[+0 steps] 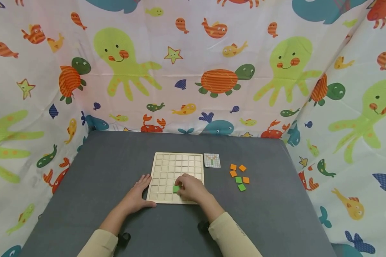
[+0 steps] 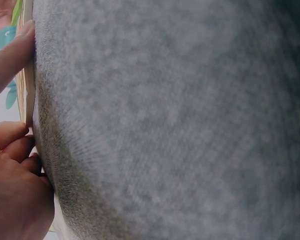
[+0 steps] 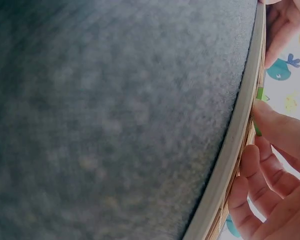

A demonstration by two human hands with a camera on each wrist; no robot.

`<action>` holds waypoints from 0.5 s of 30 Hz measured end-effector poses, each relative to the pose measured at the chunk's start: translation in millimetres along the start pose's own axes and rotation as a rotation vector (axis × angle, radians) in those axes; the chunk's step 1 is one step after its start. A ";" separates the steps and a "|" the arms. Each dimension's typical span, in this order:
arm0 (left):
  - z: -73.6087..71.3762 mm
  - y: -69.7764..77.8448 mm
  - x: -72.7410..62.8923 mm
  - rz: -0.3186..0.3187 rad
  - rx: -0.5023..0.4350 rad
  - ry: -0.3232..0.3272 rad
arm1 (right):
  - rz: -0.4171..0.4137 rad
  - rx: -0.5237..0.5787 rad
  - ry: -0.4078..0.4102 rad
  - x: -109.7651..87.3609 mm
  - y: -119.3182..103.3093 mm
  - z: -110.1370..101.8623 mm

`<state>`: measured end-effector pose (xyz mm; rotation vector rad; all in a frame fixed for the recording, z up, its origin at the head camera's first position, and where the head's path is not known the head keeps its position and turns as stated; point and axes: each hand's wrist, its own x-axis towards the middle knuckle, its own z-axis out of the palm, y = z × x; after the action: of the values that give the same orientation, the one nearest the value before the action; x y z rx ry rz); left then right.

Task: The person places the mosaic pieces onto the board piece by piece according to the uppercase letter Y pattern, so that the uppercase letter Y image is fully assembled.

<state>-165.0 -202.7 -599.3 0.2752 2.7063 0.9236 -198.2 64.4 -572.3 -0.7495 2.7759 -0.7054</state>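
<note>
A light wooden grid board [image 1: 162, 175] lies on the grey table. My right hand [image 1: 191, 188] is over its lower middle and pinches a small green square tile [image 1: 176, 189] between thumb and fingertips. From the right wrist camera, the green tile [image 3: 260, 93] stands tilted at the board's surface, the thumb against it and the other fingers bent close to the board. My left hand [image 1: 137, 194] rests at the board's near left corner, thumb at the front edge and fingers along the left side. The left wrist view shows the thumb [image 2: 12, 62] touching the board's rim.
Right of the board lie loose orange tiles [image 1: 233, 174] and two green tiles [image 1: 242, 187]. A small printed grid card [image 1: 212, 160] sits beside the board's far right corner. A sea-animal curtain [image 1: 180, 121] hangs behind and at both sides of the grey table [image 1: 260, 221].
</note>
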 end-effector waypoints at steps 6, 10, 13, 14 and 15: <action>-1.3 0.6 -0.2 0.009 -0.009 0.002 | 0.024 0.014 -0.011 0.8 -3.6 -2.4; -1.3 0.1 -0.8 0.011 -0.006 0.004 | 0.024 0.026 -0.028 2.1 -4.7 -2.7; -1.0 0.2 -1.0 0.011 0.003 0.006 | 0.019 0.034 -0.034 2.7 -3.8 -2.1; -0.8 0.5 -1.2 0.008 0.002 0.007 | 0.017 0.036 -0.035 2.7 -3.1 -1.8; -0.9 0.6 -1.3 0.006 0.000 0.008 | 0.013 0.038 -0.035 2.6 -2.5 -1.8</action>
<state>-164.0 -203.0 -598.0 0.2812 2.7145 0.9279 -199.9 61.9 -569.7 -0.7283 2.7258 -0.7329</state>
